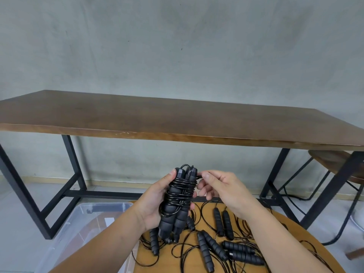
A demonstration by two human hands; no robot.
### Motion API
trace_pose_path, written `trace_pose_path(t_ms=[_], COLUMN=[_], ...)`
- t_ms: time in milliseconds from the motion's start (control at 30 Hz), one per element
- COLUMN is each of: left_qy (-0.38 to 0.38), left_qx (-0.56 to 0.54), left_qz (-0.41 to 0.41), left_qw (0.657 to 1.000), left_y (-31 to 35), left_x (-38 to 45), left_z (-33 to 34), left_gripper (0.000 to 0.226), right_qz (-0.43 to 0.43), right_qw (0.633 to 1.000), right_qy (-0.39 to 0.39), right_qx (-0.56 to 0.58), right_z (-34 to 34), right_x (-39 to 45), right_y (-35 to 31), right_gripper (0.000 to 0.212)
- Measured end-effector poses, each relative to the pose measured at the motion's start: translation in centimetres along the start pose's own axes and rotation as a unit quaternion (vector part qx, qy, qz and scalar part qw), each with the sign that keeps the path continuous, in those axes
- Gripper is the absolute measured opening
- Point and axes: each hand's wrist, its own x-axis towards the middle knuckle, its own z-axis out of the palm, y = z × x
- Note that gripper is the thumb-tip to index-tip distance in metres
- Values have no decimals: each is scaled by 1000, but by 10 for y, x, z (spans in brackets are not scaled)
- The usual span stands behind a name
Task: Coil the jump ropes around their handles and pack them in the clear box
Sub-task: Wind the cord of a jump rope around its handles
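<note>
My left hand (155,201) grips a pair of black foam jump-rope handles (178,203) held upright, with thin black cord wound around their upper half. My right hand (218,188) pinches a loop of that cord beside the handle tops. Below them, several loose jump ropes (220,245) with black handles and tangled cords lie on a round wooden table (291,251). A clear plastic box (82,229) stands on the floor at lower left, beside the round table.
A long dark wooden table (157,117) with black metal legs stands ahead against a grey wall. A round wooden stool (334,164) with thin black legs is at the right. Grey floor lies under the long table.
</note>
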Motion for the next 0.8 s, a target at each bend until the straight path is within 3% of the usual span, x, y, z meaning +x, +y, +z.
trace_pose_path(t_ms=[167,333,500,800], left_qy=[33,61,70,147], left_qx=[32,88,157,411], left_qz=[12,33,101,250], left_qw=[999,994,980,864], left_y=[-5,-6,-6,-16], left_x=[1,0,-4,-12], left_z=[-1,-3,5,12], left_gripper=[61,59,46,29], right_qz=[-20,-38,-55,43], right_qw=[994,987,980,993], right_qy=[36,47,63,42], right_qx=[-98,-151,-180,98], right_z=[5,10,13,16], right_x=[1,-3,-1,0], right_y=[9,10,11,8], right_gripper=[28,20,24,33])
